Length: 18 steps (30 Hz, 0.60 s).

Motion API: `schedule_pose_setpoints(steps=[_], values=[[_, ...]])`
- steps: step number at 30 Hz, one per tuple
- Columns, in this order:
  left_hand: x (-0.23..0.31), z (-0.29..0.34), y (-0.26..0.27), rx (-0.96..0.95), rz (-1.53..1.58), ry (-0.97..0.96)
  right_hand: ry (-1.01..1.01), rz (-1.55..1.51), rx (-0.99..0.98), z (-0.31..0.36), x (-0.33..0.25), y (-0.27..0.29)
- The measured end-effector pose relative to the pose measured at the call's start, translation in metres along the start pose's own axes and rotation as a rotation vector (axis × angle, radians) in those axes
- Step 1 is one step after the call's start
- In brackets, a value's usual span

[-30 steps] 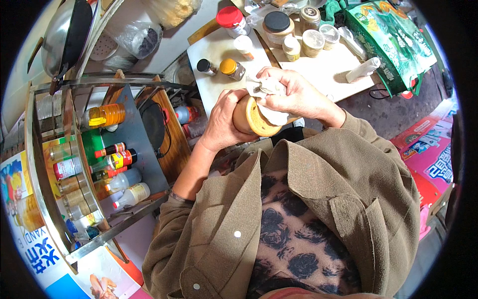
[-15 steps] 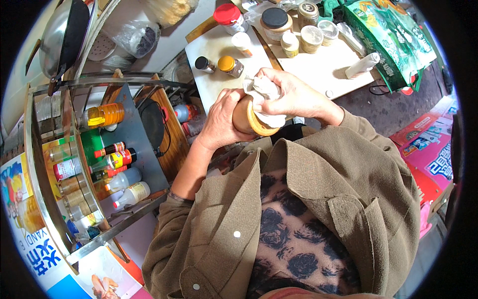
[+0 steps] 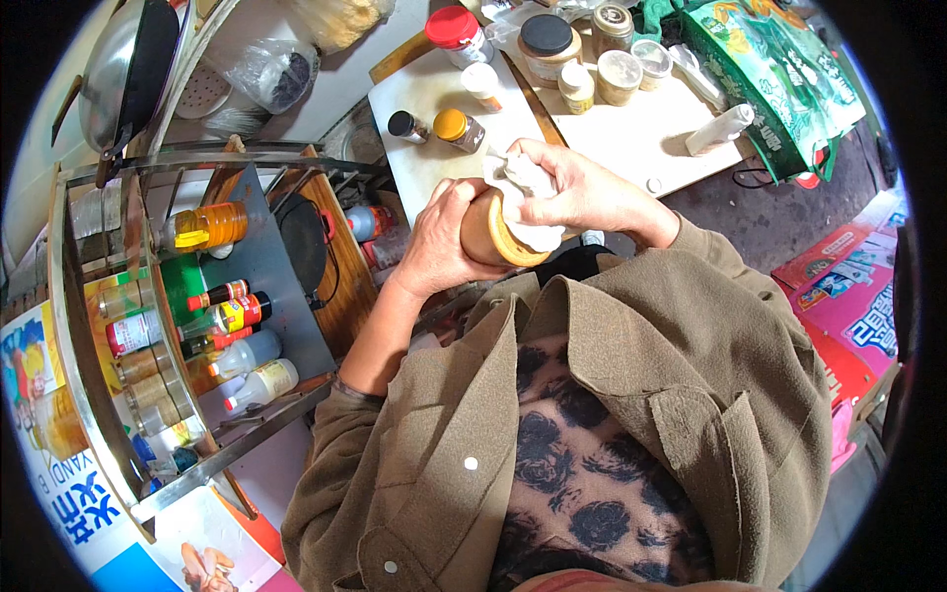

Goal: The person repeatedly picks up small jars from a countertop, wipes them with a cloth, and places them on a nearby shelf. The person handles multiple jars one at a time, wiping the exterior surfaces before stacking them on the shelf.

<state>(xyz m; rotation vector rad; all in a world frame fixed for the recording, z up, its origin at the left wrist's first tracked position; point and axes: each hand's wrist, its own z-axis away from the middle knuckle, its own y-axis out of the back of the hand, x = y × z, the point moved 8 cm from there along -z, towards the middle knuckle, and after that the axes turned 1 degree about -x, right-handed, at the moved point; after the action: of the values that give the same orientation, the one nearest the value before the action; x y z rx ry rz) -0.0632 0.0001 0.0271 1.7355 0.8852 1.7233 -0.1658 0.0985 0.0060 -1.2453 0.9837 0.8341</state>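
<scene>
My left hand (image 3: 437,235) is wrapped round a tan jar (image 3: 481,229), which is tilted with its yellowish ribbed end toward me. In my right hand (image 3: 584,190) is a crumpled white cloth (image 3: 531,176), possibly tissue, pressed against that end of the jar. The cloth and fingers cover much of the end, so whether it is lidded cannot be seen. Just beyond my hands, on a white board (image 3: 402,168), stand a yellow-lidded jar (image 3: 458,130), a small black-capped bottle (image 3: 406,127), a white-capped bottle (image 3: 481,86) and a red-lidded jar (image 3: 459,37).
Several jars, including a large black-lidded one (image 3: 549,49), and a white squeeze bottle (image 3: 720,129) stand on the pale surface (image 3: 612,138) at the back. A green bag (image 3: 774,84) is at right. A metal rack (image 3: 84,365) with bottles fills the left; a wok (image 3: 123,79) hangs above.
My right hand and the white cloth have shifted very slightly on the jar's end. My left hand keeps its hold on the jar.
</scene>
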Motion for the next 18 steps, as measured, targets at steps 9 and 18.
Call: schedule_pose_setpoints(steps=[9,18], values=[[-0.009,0.0,-0.003,-0.052,0.028,0.044,0.055,0.365,0.06,0.011,0.003,0.004],[-0.025,0.001,-0.011,0.081,-0.015,0.096,0.126,-0.064,0.543,-0.014,0.053,0.042]])
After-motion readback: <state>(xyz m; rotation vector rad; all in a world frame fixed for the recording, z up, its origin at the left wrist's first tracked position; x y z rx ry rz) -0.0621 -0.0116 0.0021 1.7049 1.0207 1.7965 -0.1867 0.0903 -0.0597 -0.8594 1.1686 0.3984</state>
